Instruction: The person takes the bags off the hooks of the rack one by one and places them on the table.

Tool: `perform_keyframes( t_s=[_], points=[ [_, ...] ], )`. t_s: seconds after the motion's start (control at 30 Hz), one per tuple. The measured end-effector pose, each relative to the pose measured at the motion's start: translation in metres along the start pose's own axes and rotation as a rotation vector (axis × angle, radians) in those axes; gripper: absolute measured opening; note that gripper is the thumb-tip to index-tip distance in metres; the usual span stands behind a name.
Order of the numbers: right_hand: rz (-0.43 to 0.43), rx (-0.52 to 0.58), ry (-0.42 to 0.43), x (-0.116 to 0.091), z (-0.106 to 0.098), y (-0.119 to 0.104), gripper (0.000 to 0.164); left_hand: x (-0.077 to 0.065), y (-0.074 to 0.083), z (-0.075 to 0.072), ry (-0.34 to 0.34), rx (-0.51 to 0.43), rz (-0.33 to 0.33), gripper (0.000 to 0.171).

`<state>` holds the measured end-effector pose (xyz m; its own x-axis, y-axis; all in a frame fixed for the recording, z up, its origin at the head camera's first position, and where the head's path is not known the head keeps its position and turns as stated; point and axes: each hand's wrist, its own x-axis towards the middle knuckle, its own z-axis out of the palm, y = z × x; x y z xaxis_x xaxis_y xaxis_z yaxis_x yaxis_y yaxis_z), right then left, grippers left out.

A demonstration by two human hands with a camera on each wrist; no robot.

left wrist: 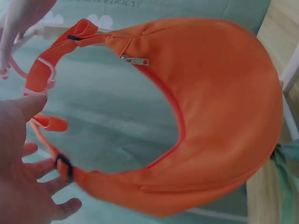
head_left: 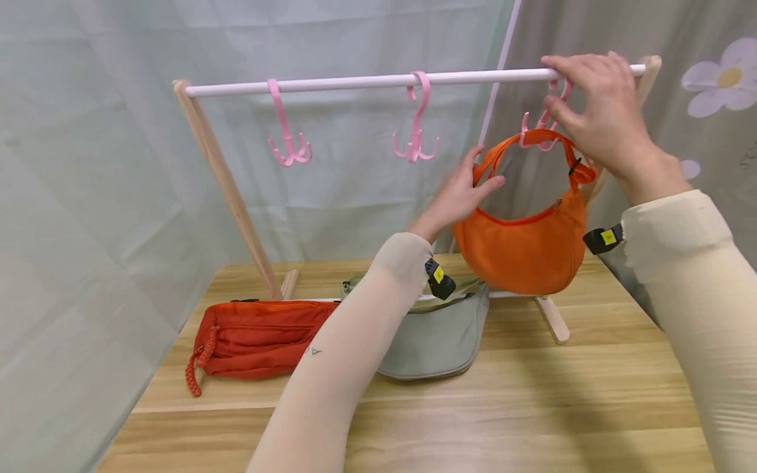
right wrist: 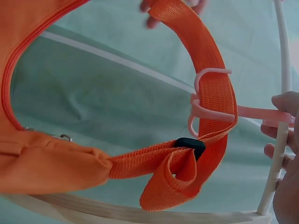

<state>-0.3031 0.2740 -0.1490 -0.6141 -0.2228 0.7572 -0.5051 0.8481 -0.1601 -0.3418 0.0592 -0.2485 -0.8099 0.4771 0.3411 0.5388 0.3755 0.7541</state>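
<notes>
An orange crescent shoulder bag hangs by its strap from the prongs of the rightmost pink hook. My left hand is at the left side of the strap. In the left wrist view its fingers are spread beside the black strap slider. High on the right, my right hand grips the white rod around the top of that hook, fingers over the rod and thumb below. The bag's zipper pull shows near one end of its opening.
Two more pink hooks hang along the rod, which wooden posts hold up. A red bag with a braided cord and a grey bag lie on the wooden table. Pale curtains hang behind.
</notes>
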Motion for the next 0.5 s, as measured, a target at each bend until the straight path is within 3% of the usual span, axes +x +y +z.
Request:
perform_keyframes(
  t_s=[0.13,0.23,0.5],
  points=[
    [0.015,0.001,0.008,-0.002,0.004,-0.001,0.05,0.0,0.0,0.007,-0.009,0.001,-0.053,0.068],
    [0.02,0.0,0.019,-0.002,0.006,-0.001,0.05,-0.001,0.003,0.008,0.028,0.034,-0.046,0.052],
    [0.03,0.029,0.015,0.002,0.009,-0.002,0.051,-0.002,0.015,-0.004,0.131,-0.021,-0.035,0.041]
  ],
)
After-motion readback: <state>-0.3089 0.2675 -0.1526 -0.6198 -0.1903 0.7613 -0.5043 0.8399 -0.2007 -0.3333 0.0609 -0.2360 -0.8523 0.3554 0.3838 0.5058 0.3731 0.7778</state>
